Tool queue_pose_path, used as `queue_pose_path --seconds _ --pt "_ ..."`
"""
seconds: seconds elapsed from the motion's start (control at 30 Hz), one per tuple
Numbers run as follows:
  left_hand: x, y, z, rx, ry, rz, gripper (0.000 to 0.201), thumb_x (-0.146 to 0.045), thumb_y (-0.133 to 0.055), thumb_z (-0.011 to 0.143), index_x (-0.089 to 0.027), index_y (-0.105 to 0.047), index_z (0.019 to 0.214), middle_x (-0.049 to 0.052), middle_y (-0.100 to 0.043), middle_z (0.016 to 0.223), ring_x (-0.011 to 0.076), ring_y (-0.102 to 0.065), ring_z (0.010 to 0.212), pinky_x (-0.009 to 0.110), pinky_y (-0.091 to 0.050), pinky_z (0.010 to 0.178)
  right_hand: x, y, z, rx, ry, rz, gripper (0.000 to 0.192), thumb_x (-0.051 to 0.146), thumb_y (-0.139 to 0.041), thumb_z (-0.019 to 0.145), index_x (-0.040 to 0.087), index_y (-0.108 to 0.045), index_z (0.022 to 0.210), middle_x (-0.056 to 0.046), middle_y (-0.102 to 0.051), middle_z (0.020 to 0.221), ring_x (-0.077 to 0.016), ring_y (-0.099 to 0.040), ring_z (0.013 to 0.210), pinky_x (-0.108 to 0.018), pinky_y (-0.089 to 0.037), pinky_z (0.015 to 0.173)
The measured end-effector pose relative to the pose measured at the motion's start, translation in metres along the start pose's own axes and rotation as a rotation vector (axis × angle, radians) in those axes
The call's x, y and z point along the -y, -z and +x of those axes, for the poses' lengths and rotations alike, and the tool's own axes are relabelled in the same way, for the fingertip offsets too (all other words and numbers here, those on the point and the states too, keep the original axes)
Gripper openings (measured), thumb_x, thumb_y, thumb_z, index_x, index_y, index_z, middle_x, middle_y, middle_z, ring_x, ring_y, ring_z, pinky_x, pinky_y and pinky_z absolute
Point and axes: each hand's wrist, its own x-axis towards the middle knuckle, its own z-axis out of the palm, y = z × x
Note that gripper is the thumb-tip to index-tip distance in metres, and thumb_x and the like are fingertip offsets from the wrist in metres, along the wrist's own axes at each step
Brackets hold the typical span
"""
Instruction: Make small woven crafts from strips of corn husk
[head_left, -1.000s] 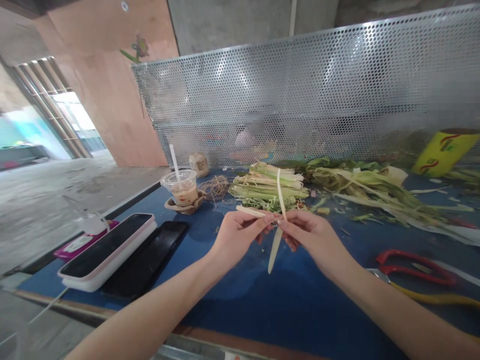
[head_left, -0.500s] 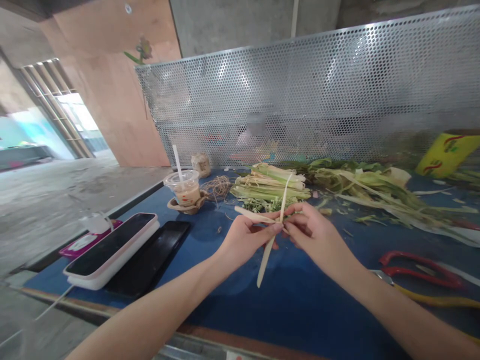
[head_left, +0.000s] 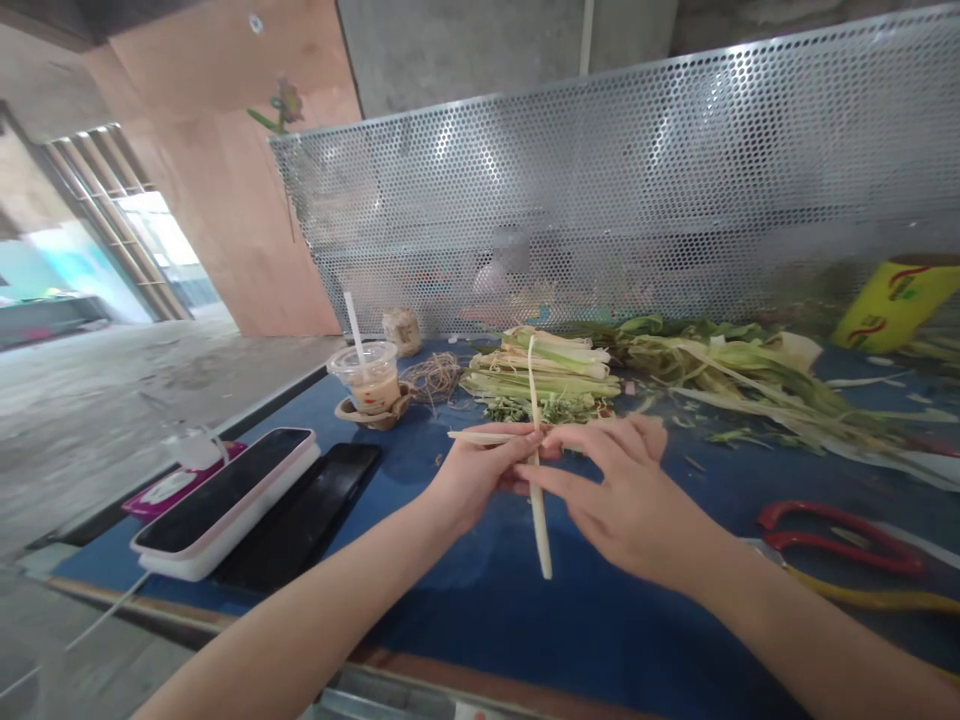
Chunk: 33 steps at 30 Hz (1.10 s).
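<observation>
Two narrow pale leaf strips cross at my fingers: an upright strip (head_left: 541,535) extends above and below, and a sideways strip (head_left: 476,438) sticks out to the left. My left hand (head_left: 480,465) is closed, thumb pressed on the strips at the crossing. My right hand (head_left: 611,480) reaches in from the right with index finger and thumb spread apart, their tips touching the strips near the crossing. Its other fingers are loosely bent. Part of the sideways strip is hidden under the fingers. Behind the hands lies a bundle of pale green stalks (head_left: 536,372).
Loose leaves and husks (head_left: 712,365) lie at the back right, near a yellow roll (head_left: 892,305). Red-handled pliers (head_left: 840,540) are at the right. Phones (head_left: 225,490), a drink cup (head_left: 367,380) and twine (head_left: 435,377) stand left. A perforated metal panel (head_left: 600,190) borders the back.
The strips have shifted slightly left, and the lower end now points more straight down. My right hand has gone from a pinch to spread fingers, its back turned up.
</observation>
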Motion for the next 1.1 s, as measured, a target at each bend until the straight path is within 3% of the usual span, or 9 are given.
queue_pose_path --seconds 0.1,0.23,0.37,0.47,0.57,0.7,0.93,1.1 --pt "0.001 0.001 0.000 0.012 -0.025 -0.011 0.024 -0.026 -0.072 0.061 -0.013 -0.069 0.081 0.004 -0.068 0.067 0.0111 -0.061 0.057 0.019 -0.047 0.052 0.006 -0.003 -0.001 0.018 0.018 0.018 0.028 0.021 -0.050 0.082 0.035 -0.060 0.104 -0.005 -0.054 0.106 -0.0212 -0.045 0.094 -0.040 -0.031 0.079" --pt "0.001 0.004 0.001 0.018 -0.035 -0.007 0.028 -0.028 -0.074 0.059 -0.013 -0.069 0.081 0.005 -0.069 0.071 0.0137 -0.063 0.062 0.024 -0.050 0.058 0.003 -0.003 0.000 -0.088 -0.047 0.097 0.022 0.023 -0.052 0.083 0.038 -0.065 0.095 -0.001 -0.060 0.103 -0.0189 -0.049 0.093 -0.038 -0.032 0.080" --pt "-0.001 0.005 0.000 0.051 -0.077 0.016 0.026 -0.025 -0.075 0.057 -0.011 -0.069 0.079 0.006 -0.070 0.071 0.0153 -0.064 0.066 0.026 -0.054 0.062 -0.006 -0.002 0.003 -0.173 -0.320 0.372 0.021 0.023 -0.053 0.082 0.032 -0.067 0.093 -0.002 -0.062 0.107 -0.0206 -0.054 0.099 -0.038 -0.038 0.085" --pt "-0.001 0.003 -0.001 0.075 -0.114 0.077 0.025 -0.026 -0.074 0.058 -0.012 -0.070 0.079 0.006 -0.070 0.072 0.0172 -0.065 0.069 0.026 -0.054 0.059 -0.009 -0.004 0.006 -0.139 -0.549 0.714 0.016 0.027 -0.054 0.079 0.028 -0.070 0.082 -0.001 -0.067 0.096 -0.0195 -0.060 0.092 -0.033 -0.045 0.082" --pt "-0.001 -0.001 -0.002 0.003 -0.178 0.155 0.026 -0.027 -0.074 0.057 -0.012 -0.071 0.078 0.006 -0.071 0.071 0.0195 -0.065 0.069 0.027 -0.055 0.056 -0.007 -0.005 0.008 -0.100 -0.763 0.865 0.013 0.031 -0.058 0.075 0.024 -0.069 0.072 -0.001 -0.069 0.078 -0.0196 -0.063 0.080 -0.030 -0.049 0.072" --pt "-0.001 -0.002 0.001 -0.090 -0.239 0.202 0.027 -0.025 -0.075 0.056 -0.012 -0.071 0.079 0.006 -0.071 0.076 0.0177 -0.064 0.066 0.027 -0.055 0.054 -0.007 -0.007 0.009 -0.128 -0.981 0.994 0.017 0.034 -0.065 0.067 0.019 -0.066 0.075 -0.001 -0.067 0.066 -0.0158 -0.060 0.059 -0.028 -0.047 0.057" --pt "0.002 -0.004 -0.001 -0.109 -0.264 0.156 0.027 -0.021 -0.077 0.053 -0.012 -0.070 0.077 0.003 -0.070 0.067 0.0123 -0.062 0.055 0.024 -0.054 0.056 -0.006 -0.015 0.008 -0.133 -1.154 1.283 0.022 0.035 -0.068 0.064 0.015 -0.058 0.068 0.000 -0.060 0.054 -0.0095 -0.052 0.047 -0.022 -0.038 0.046" --pt "0.000 -0.005 -0.003 -0.062 -0.249 0.105 0.026 -0.020 -0.077 0.052 -0.011 -0.069 0.075 0.004 -0.069 0.066 0.0114 -0.061 0.054 0.023 -0.052 0.055 -0.009 -0.012 0.007 0.002 -1.065 1.232 0.026 0.040 -0.061 0.071 0.015 -0.054 0.072 0.000 -0.059 0.053 -0.0097 -0.052 0.042 -0.022 -0.038 0.043"
